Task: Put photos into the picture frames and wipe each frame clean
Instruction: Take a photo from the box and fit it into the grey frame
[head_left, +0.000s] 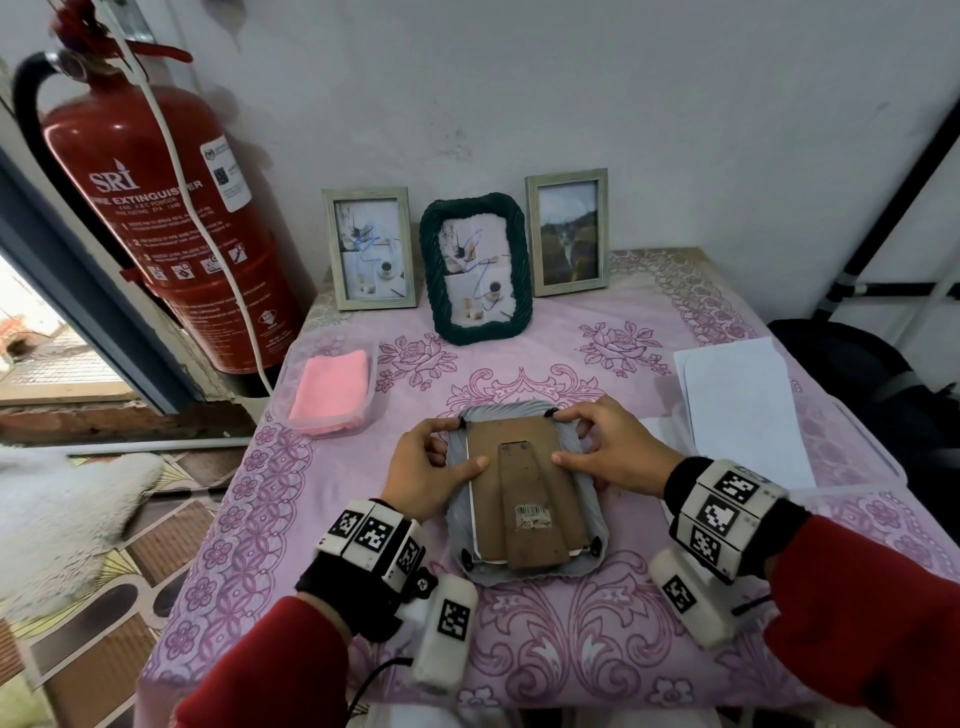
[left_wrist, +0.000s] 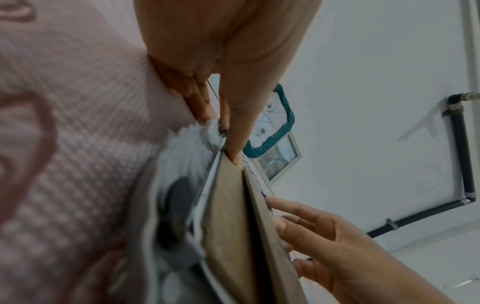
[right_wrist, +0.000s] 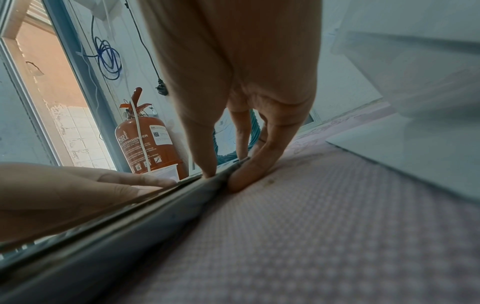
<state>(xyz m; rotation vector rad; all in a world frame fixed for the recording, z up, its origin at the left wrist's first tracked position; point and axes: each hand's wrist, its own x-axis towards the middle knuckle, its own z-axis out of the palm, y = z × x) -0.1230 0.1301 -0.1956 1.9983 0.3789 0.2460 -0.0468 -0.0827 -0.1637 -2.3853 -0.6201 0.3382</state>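
Note:
A grey ribbed picture frame (head_left: 530, 576) lies face down at the table's middle, its brown backing board (head_left: 524, 447) and folded stand facing up. My left hand (head_left: 465, 441) grips the frame's top-left corner, thumb pressing on the board and index finger at a small black clip (head_left: 461, 423). My right hand (head_left: 558, 436) grips the top-right corner the same way, index finger on the other clip (head_left: 550, 413). In the left wrist view the left thumb (left_wrist: 233, 123) bears on the backing board (left_wrist: 226, 226). In the right wrist view my right-hand fingers (right_wrist: 249, 172) pinch the frame's edge (right_wrist: 130, 236).
Three frames with photos stand at the back: a pale one (head_left: 371, 249), a dark green one (head_left: 475, 270), another pale one (head_left: 569, 231). A pink cloth (head_left: 330, 392) lies in a clear tub at left. White sheets (head_left: 743, 405) lie at right. A red fire extinguisher (head_left: 171, 223) stands beside the table.

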